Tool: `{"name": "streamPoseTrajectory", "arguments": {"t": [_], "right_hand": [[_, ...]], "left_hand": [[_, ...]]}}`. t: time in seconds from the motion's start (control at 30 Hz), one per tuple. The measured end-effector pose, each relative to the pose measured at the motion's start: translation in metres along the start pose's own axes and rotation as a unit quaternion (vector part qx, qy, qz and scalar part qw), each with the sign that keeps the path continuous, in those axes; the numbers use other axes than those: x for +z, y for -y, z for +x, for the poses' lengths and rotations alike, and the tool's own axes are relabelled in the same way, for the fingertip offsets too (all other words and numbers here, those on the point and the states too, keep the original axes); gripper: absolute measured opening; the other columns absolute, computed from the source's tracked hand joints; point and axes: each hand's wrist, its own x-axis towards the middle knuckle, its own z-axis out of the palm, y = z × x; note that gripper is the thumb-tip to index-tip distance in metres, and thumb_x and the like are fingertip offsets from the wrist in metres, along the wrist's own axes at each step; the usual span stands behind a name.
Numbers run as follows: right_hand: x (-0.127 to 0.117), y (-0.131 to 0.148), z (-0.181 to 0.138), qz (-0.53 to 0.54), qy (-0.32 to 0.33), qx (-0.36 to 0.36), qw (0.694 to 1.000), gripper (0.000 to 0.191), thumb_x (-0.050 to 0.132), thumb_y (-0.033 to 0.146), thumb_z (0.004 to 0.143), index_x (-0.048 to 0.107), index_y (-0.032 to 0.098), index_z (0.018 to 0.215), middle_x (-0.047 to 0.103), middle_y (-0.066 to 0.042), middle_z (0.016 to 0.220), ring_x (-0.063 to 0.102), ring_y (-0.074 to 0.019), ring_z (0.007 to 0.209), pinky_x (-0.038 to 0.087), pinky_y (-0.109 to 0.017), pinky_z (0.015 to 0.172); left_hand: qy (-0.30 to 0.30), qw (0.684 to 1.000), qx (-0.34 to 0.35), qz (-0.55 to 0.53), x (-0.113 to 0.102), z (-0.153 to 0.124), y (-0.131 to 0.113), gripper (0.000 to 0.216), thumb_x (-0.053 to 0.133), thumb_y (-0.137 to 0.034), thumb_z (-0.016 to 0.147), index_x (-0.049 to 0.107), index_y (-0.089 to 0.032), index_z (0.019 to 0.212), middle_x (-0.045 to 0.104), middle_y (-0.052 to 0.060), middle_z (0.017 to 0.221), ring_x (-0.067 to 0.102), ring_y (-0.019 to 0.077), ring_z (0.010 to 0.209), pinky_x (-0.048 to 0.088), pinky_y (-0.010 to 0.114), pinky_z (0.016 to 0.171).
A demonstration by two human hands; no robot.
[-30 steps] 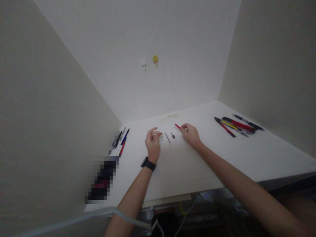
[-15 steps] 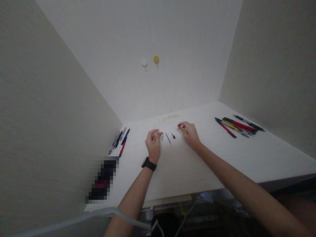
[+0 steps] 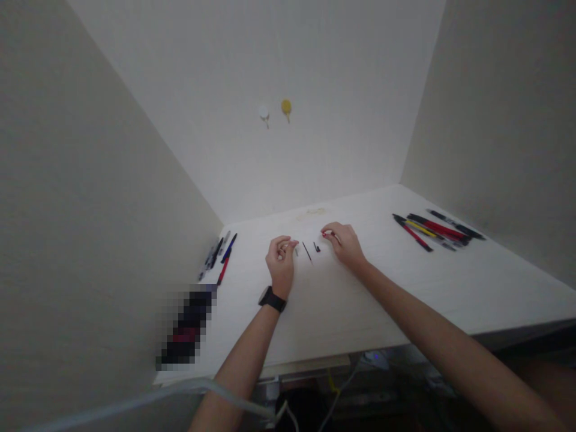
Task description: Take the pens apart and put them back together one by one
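My right hand [image 3: 342, 243] is pinched on a small red pen part [image 3: 324, 234], mostly covered by the fingertips. My left hand [image 3: 279, 258], with a black watch on its wrist, is closed, thumb against fingers; what it holds, if anything, is too small to make out. On the white table between the hands lie a thin dark pen refill [image 3: 306, 251] and a short black pen piece with a clip [image 3: 317, 247]. A tiny thin piece [image 3: 296, 252], perhaps a spring, lies right beside the left thumb.
Several red, black and yellow pens [image 3: 434, 230] lie in a pile at the right. More pens [image 3: 227, 255] lie along the left wall, near a pixelated dark patch [image 3: 189, 327]. White and yellow hooks [image 3: 286, 107] are on the back wall. A pale cable [image 3: 202, 384] crosses the bottom left.
My right hand has shifted its fingers slightly, and less of the red part shows now. The left hand has stayed nearly still. The whole view has drifted a little.
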Motion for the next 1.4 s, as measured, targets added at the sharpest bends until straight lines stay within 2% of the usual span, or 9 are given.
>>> {"name": "streamPoseTrajectory", "arguments": {"t": [0.23,0.57,0.9,1.2,1.4], "right_hand": [[0.003,0.008,-0.006,-0.006,0.022,-0.019,1.0,0.021,0.049,0.03,0.091,0.064,0.018,0.1,0.069,-0.007,0.089,0.058,-0.0195,0.078,0.035,-0.033,0.084],[0.004,0.018,-0.009,0.005,0.077,-0.094,0.993,0.024,0.048,0.033,0.093,0.068,0.02,0.097,0.07,-0.007,0.091,0.054,-0.0213,0.084,0.034,-0.035,0.081],[0.008,0.017,-0.01,0.019,0.069,-0.132,0.989,0.02,0.051,0.029,0.093,0.067,0.018,0.098,0.069,-0.007,0.085,0.053,-0.0206,0.081,0.036,-0.034,0.077],[0.009,0.016,-0.01,0.033,0.048,-0.141,0.988,0.017,0.054,0.027,0.092,0.067,0.019,0.097,0.069,-0.007,0.084,0.055,-0.0209,0.08,0.039,-0.036,0.076],[0.009,0.017,-0.009,0.048,0.033,-0.141,0.988,0.018,0.053,0.027,0.092,0.068,0.018,0.095,0.069,-0.007,0.083,0.055,-0.0207,0.078,0.042,-0.036,0.075]], "left_hand": [[-0.01,1.0,0.006,-0.012,0.001,0.0,0.001,0.02,0.065,-0.032,0.082,0.057,-0.018,0.093,0.066,0.003,0.08,0.065,0.0139,0.074,0.046,0.024,0.064],[-0.026,0.999,-0.003,-0.035,0.002,0.002,0.003,0.02,0.064,-0.032,0.083,0.054,-0.018,0.093,0.063,0.002,0.079,0.063,0.0128,0.073,0.045,0.023,0.064],[0.0,1.0,-0.005,0.005,0.002,0.001,0.001,0.015,0.065,-0.029,0.081,0.057,-0.018,0.088,0.059,-0.001,0.075,0.051,0.0086,0.06,0.039,0.021,0.056],[0.018,0.998,0.002,0.06,0.001,0.0,0.001,0.013,0.064,-0.03,0.083,0.063,-0.017,0.082,0.06,0.0,0.071,0.051,0.0107,0.062,0.039,0.022,0.057],[0.049,0.996,0.016,0.077,-0.001,0.0,0.002,0.012,0.06,-0.028,0.085,0.066,-0.017,0.082,0.066,0.002,0.078,0.056,0.0127,0.069,0.042,0.024,0.063]]}}
